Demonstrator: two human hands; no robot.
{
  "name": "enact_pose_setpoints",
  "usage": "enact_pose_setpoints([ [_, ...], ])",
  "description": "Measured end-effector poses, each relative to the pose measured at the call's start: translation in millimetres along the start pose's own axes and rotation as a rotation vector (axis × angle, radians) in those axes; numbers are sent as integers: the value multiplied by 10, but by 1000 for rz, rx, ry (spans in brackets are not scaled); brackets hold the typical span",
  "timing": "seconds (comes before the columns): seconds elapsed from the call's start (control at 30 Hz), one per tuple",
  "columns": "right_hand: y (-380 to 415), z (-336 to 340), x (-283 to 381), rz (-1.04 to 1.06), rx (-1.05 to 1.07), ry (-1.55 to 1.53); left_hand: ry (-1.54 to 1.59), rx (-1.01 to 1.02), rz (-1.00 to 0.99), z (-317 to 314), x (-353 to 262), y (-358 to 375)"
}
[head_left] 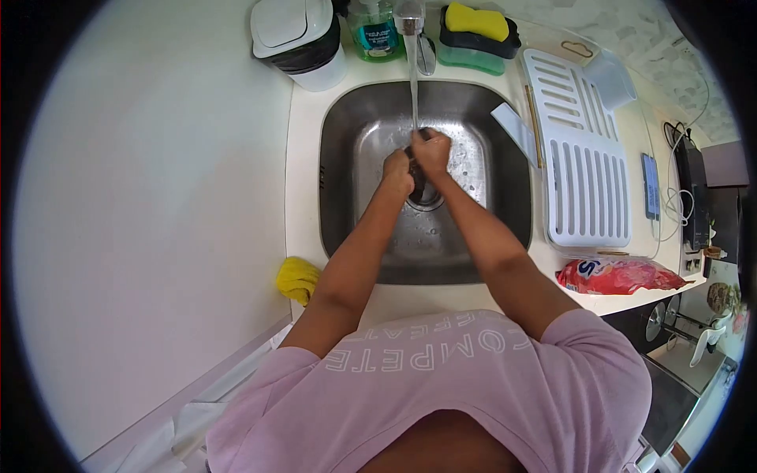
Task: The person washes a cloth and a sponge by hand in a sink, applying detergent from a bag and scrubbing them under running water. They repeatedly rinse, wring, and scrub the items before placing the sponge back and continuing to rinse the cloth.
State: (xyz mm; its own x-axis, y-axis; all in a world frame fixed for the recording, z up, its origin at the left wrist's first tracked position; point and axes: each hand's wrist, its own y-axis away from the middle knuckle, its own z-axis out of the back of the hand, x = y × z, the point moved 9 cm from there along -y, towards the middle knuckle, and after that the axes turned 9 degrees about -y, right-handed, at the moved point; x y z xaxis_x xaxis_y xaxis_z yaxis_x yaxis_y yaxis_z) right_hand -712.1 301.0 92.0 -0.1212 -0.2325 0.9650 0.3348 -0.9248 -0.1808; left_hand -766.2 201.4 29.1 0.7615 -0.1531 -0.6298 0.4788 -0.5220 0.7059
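Note:
Both of my hands are over the steel sink [426, 256], close together under the running tap [409, 17]. My left hand [399, 170] is closed around a dark cloth-like item [418, 188] whose exact kind I cannot make out. My right hand [431, 151], just above and to the right, grips the same item near its upper end. Its lower part hangs between the hands, over the drain [426, 205]. The stream of water [413, 79] falls onto my right hand and the item's top.
Behind the sink stand a lidded bin [303, 47], a green soap bottle [377, 35] and a yellow sponge [477, 22] on a holder. A white drying rack [587, 189], phone [650, 187] and red packet [615, 277] lie right. A yellow cloth [297, 280] sits front left.

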Motion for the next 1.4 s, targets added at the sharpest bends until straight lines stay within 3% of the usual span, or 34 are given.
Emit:
enact_pose_setpoints([
  [0.07, 23, 48, 158, 44, -10, 178, 53, -109, 113, 65, 94, -61],
  [0.1, 117, 21, 258, 48, -9, 181, 31, -37, -24, 97, 119, -332],
  [0.13, 300, -57, 396, 21, 3, 68, 35, -33, -23, 257, 321, -712],
  [0.2, 363, -68, 413, -9, 14, -41, -1009, 203, -853, 31, 150, -960],
  [0.23, 304, -21, 295, -30, 8, -3, -1009, 205, -848, -72, 21, -671],
  [0.3, 70, 106, -145, -10, -35, 186, -443, 28, -263, -18, -99, -350],
  [0.33, 5, 194, -489, -392, 60, 118, -155, -62, 29, 25, -32, -35],
  [0.4, -200, 216, -812, -402, 170, 310, -240, -54, -5, 170, -101, -297],
  [0.43, -213, 251, -689, -399, 173, 312, -373, -147, -6, 293, -162, -308],
  [0.47, -222, 249, -382, -292, 303, 502, -505, -240, -3, 420, -216, -327],
  [0.5, -192, 220, -112, -181, 434, 689, -577, -188, -58, 530, -135, -631],
  [0.53, -162, 237, 43, -179, 438, 692, -573, -189, -57, 584, -26, -857],
  [0.6, -21, 33, 300, 3, 661, 822, -429, -286, 43, 700, 166, -1103],
  [0.63, 48, -33, 389, 110, 687, 629, -429, -285, 44, 614, 80, -883],
  [0.67, 64, -33, 382, 109, 687, 630, -171, -53, 198, 269, 77, -466],
  [0.7, 166, -157, 496, 163, 832, 331, 90, 180, 345, -50, 83, -163],
  [0.73, 268, -238, 655, 215, 960, 23, 89, 181, 343, -8, 121, -222],
  [0.8, 361, -149, 939, 200, 948, -47, 380, 85, 300, 148, 180, -448],
  [0.87, 340, 65, 799, -491, 698, -414, 301, 38, 273, 37, 52, -244],
  [0.9, 203, 3, 342, -508, 515, -702, 225, -19, 252, 17, -8, -93],
  [0.93, 159, -28, 176, -505, 519, -703, 227, -20, 248, -34, -20, -22],
  [1.0, 116, 113, -131, -631, 253, -799, 301, 65, 87, -166, -137, 51],
  [1.03, 161, 82, -137, -726, 191, -931, 315, 132, 129, -268, -109, 27],
  [1.17, 79, -185, 28, -760, 247, -1217, 364, 197, 139, -420, -112, 41],
  [1.2, 26, -226, 24, -755, 249, -1216, 245, 167, 171, -378, -79, 75],
  [1.27, -141, -203, 251, -351, 444, -529, 126, 145, 199, -364, -173, 173],
  [1.33, -181, -192, 439, -244, 483, -388, 95, 439, 496, -578, -96, 417],
  [1.37, -205, -166, 700, 15, 494, -302, 148, 575, 354, -622, -166, 285],
  [1.4, -180, -152, 965, 276, 499, -214, 152, 578, 348, -585, -127, 134],
])
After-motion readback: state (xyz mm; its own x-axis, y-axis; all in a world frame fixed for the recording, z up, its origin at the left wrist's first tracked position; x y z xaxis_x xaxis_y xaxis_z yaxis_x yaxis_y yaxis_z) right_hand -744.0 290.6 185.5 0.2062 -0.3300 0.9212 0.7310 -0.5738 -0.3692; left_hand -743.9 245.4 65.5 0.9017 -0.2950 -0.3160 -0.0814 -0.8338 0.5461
